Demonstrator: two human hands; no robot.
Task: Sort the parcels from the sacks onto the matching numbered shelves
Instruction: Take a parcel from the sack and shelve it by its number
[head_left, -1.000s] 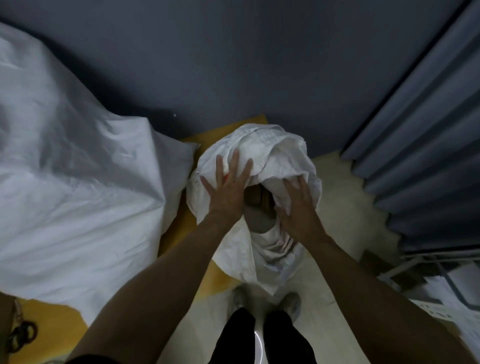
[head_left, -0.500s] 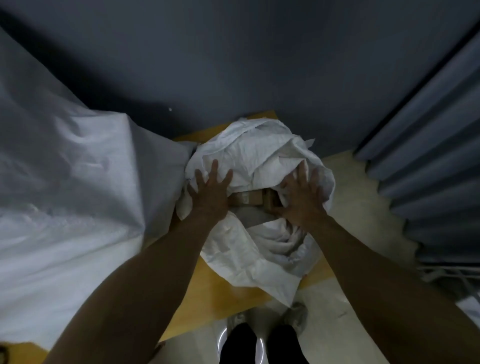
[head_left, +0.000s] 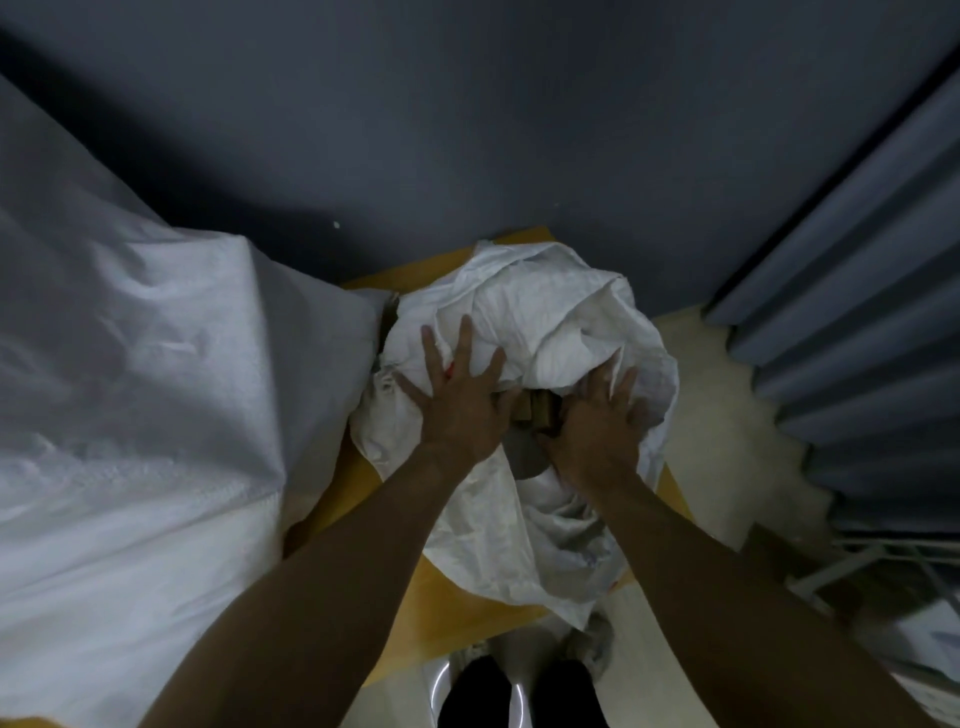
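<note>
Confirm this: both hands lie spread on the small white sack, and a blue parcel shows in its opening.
Not quite. The head view shows the parcel in the opening is brown, not blue. The left hand and right hand do lie spread on the small white sack.
</note>
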